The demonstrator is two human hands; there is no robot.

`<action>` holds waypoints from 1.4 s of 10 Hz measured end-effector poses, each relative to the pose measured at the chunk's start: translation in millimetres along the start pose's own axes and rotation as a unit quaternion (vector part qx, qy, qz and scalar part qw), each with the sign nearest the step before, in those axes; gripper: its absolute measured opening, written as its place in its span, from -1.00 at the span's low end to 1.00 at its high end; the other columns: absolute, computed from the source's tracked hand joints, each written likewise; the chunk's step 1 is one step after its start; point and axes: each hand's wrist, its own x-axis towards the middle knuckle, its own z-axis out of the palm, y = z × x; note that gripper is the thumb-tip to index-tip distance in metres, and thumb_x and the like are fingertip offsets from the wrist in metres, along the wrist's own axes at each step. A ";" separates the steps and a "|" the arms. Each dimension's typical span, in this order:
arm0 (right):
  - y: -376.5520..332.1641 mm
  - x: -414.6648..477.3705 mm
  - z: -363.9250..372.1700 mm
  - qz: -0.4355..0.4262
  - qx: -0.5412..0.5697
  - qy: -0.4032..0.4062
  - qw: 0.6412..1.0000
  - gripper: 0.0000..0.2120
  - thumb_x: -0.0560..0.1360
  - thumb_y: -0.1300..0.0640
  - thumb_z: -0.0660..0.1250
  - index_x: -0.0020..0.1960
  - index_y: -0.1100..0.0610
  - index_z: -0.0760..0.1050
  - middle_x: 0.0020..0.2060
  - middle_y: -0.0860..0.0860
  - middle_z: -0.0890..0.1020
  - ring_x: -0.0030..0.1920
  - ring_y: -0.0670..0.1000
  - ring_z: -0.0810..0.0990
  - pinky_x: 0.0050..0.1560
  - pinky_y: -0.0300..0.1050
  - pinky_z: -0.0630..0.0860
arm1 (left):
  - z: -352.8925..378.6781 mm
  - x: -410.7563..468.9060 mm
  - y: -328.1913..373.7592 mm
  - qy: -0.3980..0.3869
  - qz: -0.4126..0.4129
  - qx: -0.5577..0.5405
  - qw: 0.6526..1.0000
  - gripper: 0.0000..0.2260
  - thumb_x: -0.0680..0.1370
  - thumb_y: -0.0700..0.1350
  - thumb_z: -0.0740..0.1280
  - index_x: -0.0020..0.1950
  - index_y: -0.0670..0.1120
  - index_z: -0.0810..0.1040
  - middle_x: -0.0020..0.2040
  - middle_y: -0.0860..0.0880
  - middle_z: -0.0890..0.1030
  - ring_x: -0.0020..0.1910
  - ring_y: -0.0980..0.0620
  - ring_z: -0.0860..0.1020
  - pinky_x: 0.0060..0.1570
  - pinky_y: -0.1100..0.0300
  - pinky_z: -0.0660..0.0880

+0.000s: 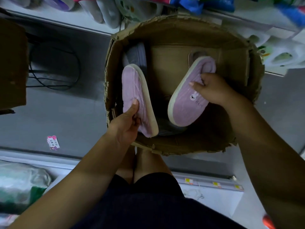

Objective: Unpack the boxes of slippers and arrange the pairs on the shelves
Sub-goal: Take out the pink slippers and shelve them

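Observation:
An open cardboard box (173,30) stands on the floor in front of my legs. My left hand (125,128) grips the near end of a lilac slipper (135,90) with a cream sole, held over the box's left side. My right hand (212,90) grips a second lilac slipper (186,106) by its opening; a small white rabbit is printed on its upper. Both slippers hang inside the box's mouth. A grey slipper (138,55) in plastic lies deeper in the box at the left. Another dark wrapped item (168,128) lies at the bottom.
White shelves run along the top with pale slippers (105,12) and blue packets (214,4). A lower shelf edge (212,184) with yellow price tags sits near my right knee. Bagged goods (19,184) lie bottom left. A black cable (66,70) and a pink label (53,142) lie on the grey floor.

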 end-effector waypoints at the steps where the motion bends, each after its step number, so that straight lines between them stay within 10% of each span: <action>1: 6.1 -14.8 10.2 0.043 0.011 -0.061 0.997 -0.62 0.58 -0.18 0.30 0.12 0.13 0.59 0.03 0.07 0.68 0.02 0.08 0.65 0.07 0.02 0.58 | -4.8 -6.8 0.3 0.013 0.061 0.084 0.994 -0.46 0.45 -0.03 0.52 0.38 -0.15 0.51 0.45 -0.12 0.49 0.45 -0.10 0.43 0.50 -0.04 0.32; 2: 18.0 -12.9 47.0 0.098 -0.091 -0.324 0.937 -0.55 0.67 -0.10 0.15 0.43 0.14 0.44 0.36 0.10 0.53 0.34 0.17 0.51 0.35 -0.14 0.43 | -13.9 -12.8 1.6 0.035 0.163 0.272 0.948 -0.67 0.46 0.03 0.53 0.18 -0.03 0.63 0.20 -0.06 0.65 0.21 -0.06 0.58 0.34 -0.08 0.48; 3: 48.4 -24.7 76.2 0.120 0.021 -0.056 0.991 -0.50 0.65 -0.18 0.11 0.51 0.01 0.34 0.36 -0.06 0.50 0.33 0.15 0.49 0.34 -0.33 0.32 | -19.1 -17.9 2.2 0.000 0.249 0.443 0.861 -0.64 0.55 0.07 0.45 0.27 -0.10 0.60 0.12 -0.10 0.67 0.12 -0.05 0.62 0.20 0.02 0.56; 4: 47.3 -59.5 79.6 0.108 -0.022 -0.179 0.978 -0.61 0.57 -0.17 0.32 0.14 0.12 0.62 0.00 0.02 0.65 -0.02 0.01 0.59 0.09 -0.07 0.50 | -15.1 -25.6 0.6 -0.019 0.291 0.508 0.810 -0.70 0.61 0.10 0.36 0.03 -0.15 0.63 -0.15 -0.06 0.62 -0.20 0.15 0.55 -0.18 0.26 0.47; 5: 61.4 -58.6 87.4 0.087 0.085 -0.118 0.986 -0.59 0.59 -0.19 0.29 0.33 0.01 0.55 0.16 0.01 0.63 0.09 -0.01 0.59 0.07 -0.13 0.47 | -8.1 -27.9 -3.3 -0.019 0.319 0.506 0.801 -0.67 0.65 0.11 0.29 -0.20 -0.06 0.58 -0.34 0.07 0.53 -0.39 0.28 0.47 -0.34 0.42 0.39; 6: 60.8 -84.1 72.7 0.096 0.187 -0.075 0.975 -0.58 0.62 -0.22 0.21 0.38 -0.05 0.50 0.21 -0.04 0.60 0.21 -0.02 0.56 0.16 -0.13 0.47 | 0.1 -30.6 -11.0 -0.048 0.343 0.520 0.781 -0.72 0.67 0.04 0.27 -0.20 0.00 0.55 -0.36 0.17 0.56 -0.34 0.30 0.49 -0.29 0.45 0.39; 8: 65.2 -118.5 58.4 0.036 0.335 0.021 0.941 -0.36 0.35 -0.53 0.28 0.29 -0.20 0.52 0.17 -0.20 0.65 0.23 -0.15 0.59 0.35 0.04 0.48 | 16.1 -37.9 -27.4 -0.149 0.423 0.600 0.663 -0.71 0.70 -0.04 0.22 0.02 -0.27 0.53 -0.14 -0.28 0.60 -0.19 -0.15 0.50 -0.05 -0.07 0.48; 9: 66.3 -132.6 54.6 0.000 0.378 0.011 0.926 -0.32 0.41 -0.34 0.41 0.44 -0.08 0.41 0.25 -0.16 0.60 0.23 -0.17 0.60 0.23 -0.12 0.55 | 33.9 -45.2 -36.8 -0.204 0.444 0.620 0.613 -0.72 0.69 -0.04 0.21 0.03 -0.24 0.55 -0.16 -0.22 0.61 -0.22 -0.03 0.53 -0.10 -0.01 0.52; 10: 77.4 -147.5 55.1 0.005 0.370 0.049 0.928 -0.50 0.51 -0.13 0.44 0.39 0.00 0.49 0.15 -0.14 0.65 0.10 -0.21 0.65 0.12 -0.23 0.60 | 44.7 -43.0 -51.9 -0.166 0.472 0.606 0.619 -0.82 0.66 -0.07 0.30 0.04 -0.19 0.54 -0.12 -0.15 0.60 -0.20 0.15 0.55 -0.20 0.23 0.53; 11: 103.2 -158.2 71.0 0.065 0.408 0.162 0.896 -0.57 0.49 -0.14 0.46 0.29 0.02 0.57 0.09 -0.10 0.69 0.07 -0.13 0.67 0.08 -0.13 0.63 | 42.8 -22.7 -73.3 -0.022 0.472 0.577 0.665 -0.61 0.57 0.11 0.41 0.27 -0.10 0.47 0.21 -0.11 0.53 0.20 -0.03 0.53 0.15 0.08 0.53; 13: 141.1 -182.1 107.9 0.188 0.514 0.310 0.778 -0.31 0.24 -0.28 0.50 0.21 0.13 0.56 0.08 0.09 0.68 0.03 0.02 0.68 -0.04 0.02 0.66 | 20.7 33.3 -115.4 0.006 0.106 0.561 0.821 -0.30 0.33 0.35 0.53 0.19 -0.18 0.61 0.10 -0.15 0.68 0.10 -0.17 0.66 0.16 -0.08 0.60; 14: 146.7 -189.6 125.6 0.217 0.544 0.315 0.747 -0.31 0.28 -0.24 0.55 0.25 0.14 0.50 0.08 0.10 0.65 0.02 0.05 0.67 0.00 0.09 0.66 | 14.0 37.3 -129.7 -0.035 0.047 0.503 0.862 -0.64 0.46 0.03 0.54 0.05 -0.17 0.54 0.12 -0.18 0.67 0.00 -0.10 0.66 -0.12 0.01 0.65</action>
